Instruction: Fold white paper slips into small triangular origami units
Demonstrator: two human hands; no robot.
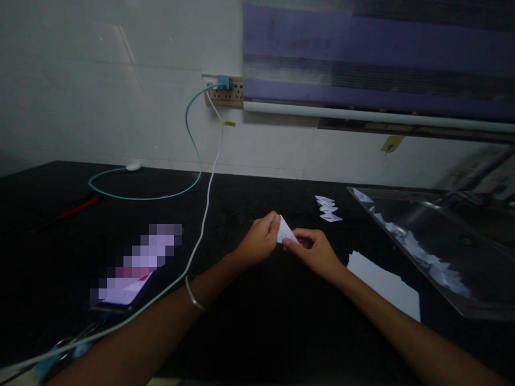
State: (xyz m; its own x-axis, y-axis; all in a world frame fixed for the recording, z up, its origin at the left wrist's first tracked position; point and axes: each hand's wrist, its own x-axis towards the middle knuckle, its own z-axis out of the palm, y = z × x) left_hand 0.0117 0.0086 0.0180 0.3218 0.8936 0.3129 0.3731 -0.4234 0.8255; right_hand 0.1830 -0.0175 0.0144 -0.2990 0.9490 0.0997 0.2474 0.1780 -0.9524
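A small white folded paper triangle is held between both hands above the black counter. My left hand pinches its left side with closed fingers. My right hand grips its lower right corner, fingers curled. A thin bangle sits on my left wrist.
Several small folded white papers lie behind the hands. White sheets rest at the right, beside a steel sink holding paper scraps. A phone with a white cable lies at the left; a teal cable loops from the wall socket.
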